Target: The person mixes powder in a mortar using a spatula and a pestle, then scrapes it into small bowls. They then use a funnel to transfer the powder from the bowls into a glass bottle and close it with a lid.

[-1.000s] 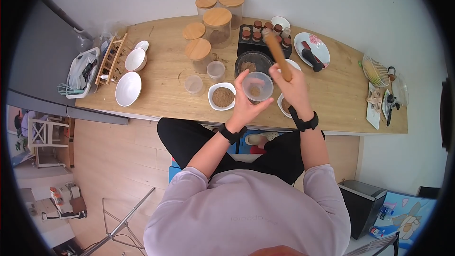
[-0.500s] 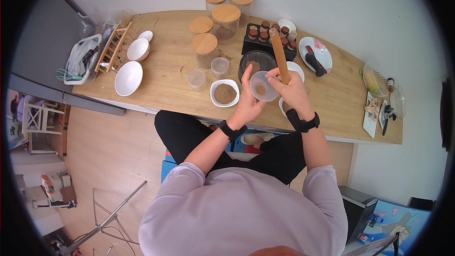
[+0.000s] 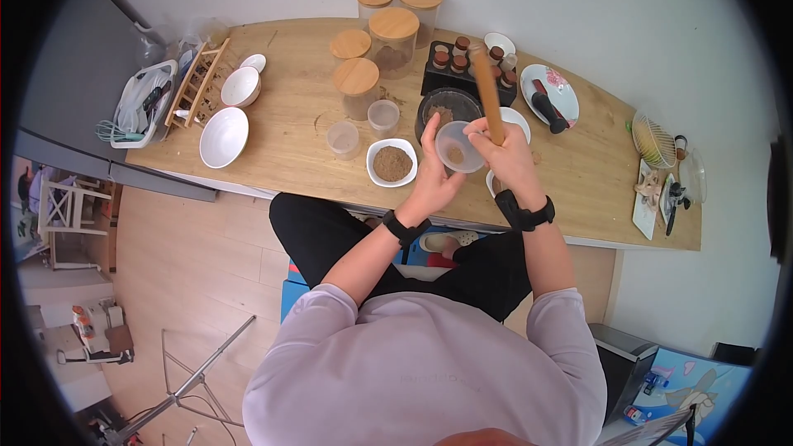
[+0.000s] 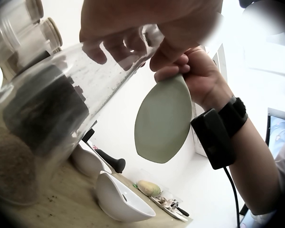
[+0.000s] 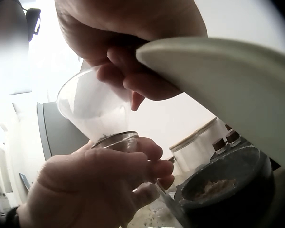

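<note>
My left hand (image 3: 439, 180) holds a clear plastic cup (image 3: 467, 149) from its side and base, the open mouth facing up. A little brown powder lies in the cup's bottom. In my right hand (image 3: 514, 157) I grip a spatula (image 3: 488, 99) whose wooden handle sticks up above the fist. Its broad pale green blade (image 4: 164, 121) hangs below the hand in the left wrist view. The right fingertips are at the cup's rim. Beyond the cup is a dark mortar (image 5: 256, 164) with brown powder, and a white bowl (image 3: 373, 172) of brown powder stands to the left.
Two small clear cups (image 3: 343, 140) stand left of the powder bowl. Behind are jars with wooden lids (image 3: 357, 76) and a black rack of spice bottles (image 3: 434, 78). White bowls (image 3: 223, 136) sit at left; a flowered plate (image 3: 566, 95) with a dark-handled tool lies at right.
Early on, the right hand came closer and its fingertips reached the cup, which tilted. Since half a second ago the hands have barely moved; the spatula handle has shifted slightly.
</note>
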Available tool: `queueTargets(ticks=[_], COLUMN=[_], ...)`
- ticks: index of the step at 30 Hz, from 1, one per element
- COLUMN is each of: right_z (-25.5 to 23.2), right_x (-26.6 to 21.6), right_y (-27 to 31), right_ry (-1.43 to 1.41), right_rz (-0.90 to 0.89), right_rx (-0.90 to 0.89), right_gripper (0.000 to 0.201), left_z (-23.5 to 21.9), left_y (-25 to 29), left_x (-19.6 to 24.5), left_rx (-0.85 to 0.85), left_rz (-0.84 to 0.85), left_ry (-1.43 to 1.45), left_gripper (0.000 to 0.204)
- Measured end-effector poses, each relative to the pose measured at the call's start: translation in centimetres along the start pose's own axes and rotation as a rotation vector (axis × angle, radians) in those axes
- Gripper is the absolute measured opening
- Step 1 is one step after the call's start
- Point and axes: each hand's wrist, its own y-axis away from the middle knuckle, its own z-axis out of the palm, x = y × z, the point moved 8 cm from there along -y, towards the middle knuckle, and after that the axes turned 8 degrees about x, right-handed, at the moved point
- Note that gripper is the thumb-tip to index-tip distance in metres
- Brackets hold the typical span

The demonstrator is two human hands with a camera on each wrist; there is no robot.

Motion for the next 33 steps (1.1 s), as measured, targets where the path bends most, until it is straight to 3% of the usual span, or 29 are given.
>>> queueTargets(ticks=[10,13,16,19,22,25,28,31,33], right_z=[-0.6,0.1,-0.8,0.0,-0.8,0.0,-0.7,-0.1,-0.9], right_x=[-0.6,-0.6,-0.4,-0.3,-0.8,0.0,0.4,0.9,0.5], right_y=[0.5,0.4,0.6,0.6,1.0,0.5,0.6,0.6,0.6], right_ry=[-0.091,0.058,-0.04,0.053,-0.094,-0.002,-0.096,-0.065,-0.103], right_rz=[-0.011,-0.158,-0.111,-0.153,-0.116,-0.102,0.049,0.035,0.122], right_rx=[0.038,0.036,0.096,0.041,0.095,0.023,0.04,0.026,0.019], right_gripper=[0.013,0.016,0.017,0.017,0.017,0.017,0.016,0.016,0.015], left_z=[0.0,0.0,0.1,0.0,0.1,0.0,0.2,0.1,0.2], left_y=[-0.2,0.0,-0.1,-0.1,-0.4,-0.1,-0.2,0.0,-0.2], left_x=[0.3,0.2,-0.2,0.0,0.3,0.3,-0.5,-0.8,-0.6], left_rx=[-0.004,-0.001,0.004,-0.002,-0.001,-0.001,-0.005,-0.023,-0.018], left_rz=[0.004,0.006,-0.001,0.037,0.042,0.027,-0.016,-0.046,-0.054], left_ry=[-0.011,-0.024,0.01,-0.064,-0.083,-0.048,0.002,0.015,0.019], left_gripper=[0.104,0.104,0.103,0.102,0.101,0.101,0.103,0.105,0.105])
